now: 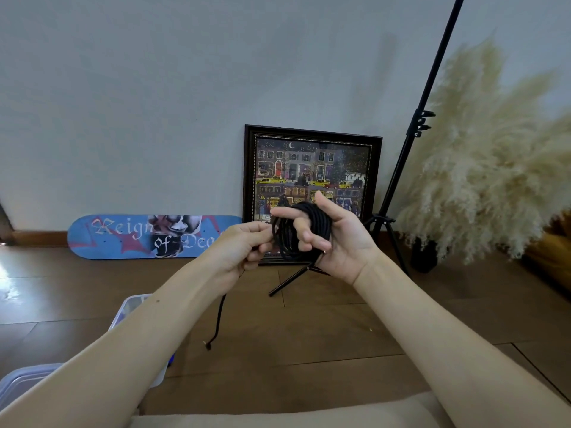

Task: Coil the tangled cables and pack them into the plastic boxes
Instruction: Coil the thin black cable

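At the lower left a plastic box (131, 305) stands on the wooden floor (309, 341), half hidden behind the left forearm. A second clear plastic piece (21, 381), box or lid, shows at the frame's edge. A blue skateboard deck (123, 236) leans against the wall behind them.

The left hand (238, 251) pinches one strand of the black cable (279, 233) between thumb and fingertips, just beside the coil. Below that hand the free end (220, 316) hangs down, with its plug (209, 345) close above the floor.

The coil (318, 230) is held up in the air between the two hands, looped around the fingers of the right hand (346, 245). Those fingers are hooked through the loops and the thumb stands up behind them.

The step in hand appears to be winding on the last of the cable. To do it well, the left hand should feed the strand with light, even tension and lay each turn flat beside the one before it. The right fingers should stay spread enough to hold the loops at one size. The short tail probably serves best wrapped across the bundle, so the coil does not spring apart on the way to the box.

A framed picture (312, 162), a black stand (411, 143) and pampas grass (488, 156) sit behind, apart from the work.
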Tool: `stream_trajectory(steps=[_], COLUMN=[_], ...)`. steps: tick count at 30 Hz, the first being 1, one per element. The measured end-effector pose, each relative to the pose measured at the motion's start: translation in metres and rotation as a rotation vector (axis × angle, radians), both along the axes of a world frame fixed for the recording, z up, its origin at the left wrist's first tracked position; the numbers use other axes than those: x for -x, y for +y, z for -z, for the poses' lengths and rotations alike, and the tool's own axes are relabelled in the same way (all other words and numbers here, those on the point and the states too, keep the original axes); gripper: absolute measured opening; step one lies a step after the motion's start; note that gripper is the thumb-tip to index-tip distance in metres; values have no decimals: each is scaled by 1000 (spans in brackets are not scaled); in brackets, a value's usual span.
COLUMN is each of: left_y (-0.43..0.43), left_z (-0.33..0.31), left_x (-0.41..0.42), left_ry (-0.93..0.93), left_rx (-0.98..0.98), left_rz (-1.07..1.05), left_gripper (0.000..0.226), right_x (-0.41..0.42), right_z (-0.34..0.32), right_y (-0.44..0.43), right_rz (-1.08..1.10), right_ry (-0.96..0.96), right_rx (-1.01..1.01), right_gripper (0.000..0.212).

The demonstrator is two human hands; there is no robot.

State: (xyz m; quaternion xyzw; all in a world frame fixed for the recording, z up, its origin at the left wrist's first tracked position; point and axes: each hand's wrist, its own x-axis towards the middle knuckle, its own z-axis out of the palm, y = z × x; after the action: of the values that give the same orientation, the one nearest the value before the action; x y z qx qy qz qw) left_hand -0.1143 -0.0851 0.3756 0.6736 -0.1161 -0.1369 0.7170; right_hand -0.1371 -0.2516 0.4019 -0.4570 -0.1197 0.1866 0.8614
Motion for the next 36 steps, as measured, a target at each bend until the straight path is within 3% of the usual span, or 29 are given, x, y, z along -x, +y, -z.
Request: stream_trajectory(steps=[4, 7, 13, 18, 22, 25, 31, 36], left_y=[-6, -9, -11, -13, -7, -2, 2, 5], left_z=[3, 6, 5, 1, -4, -5, -8, -5], left_x=[3, 6, 13, 16, 15, 9, 2, -2], left_ry=[21, 88, -8, -96, -372, -495, -508, -564], left_rx=[-52, -74, -287, -395, -607, -678, -654, -659], left_rz=[34, 59, 121, 125, 130, 89, 84, 9], left_gripper=[17, 14, 21, 19, 14, 17, 28, 35], right_x=[1, 2, -5, -9, -8, -5, -8, -5], right_z=[-1, -4, -1, 8, 12, 19, 19, 10], right_y=[2, 1, 6, 11, 10, 6, 0, -4], right_rz=[110, 165, 309, 469, 295, 74, -376, -545], right_ry=[9, -15, -74, -254, -330, -317, -158, -100], right_rx=[-94, -28, 394, 983, 1295, 1395, 1229, 1166], right_gripper=[69, 77, 93, 91, 110, 116, 118, 126])
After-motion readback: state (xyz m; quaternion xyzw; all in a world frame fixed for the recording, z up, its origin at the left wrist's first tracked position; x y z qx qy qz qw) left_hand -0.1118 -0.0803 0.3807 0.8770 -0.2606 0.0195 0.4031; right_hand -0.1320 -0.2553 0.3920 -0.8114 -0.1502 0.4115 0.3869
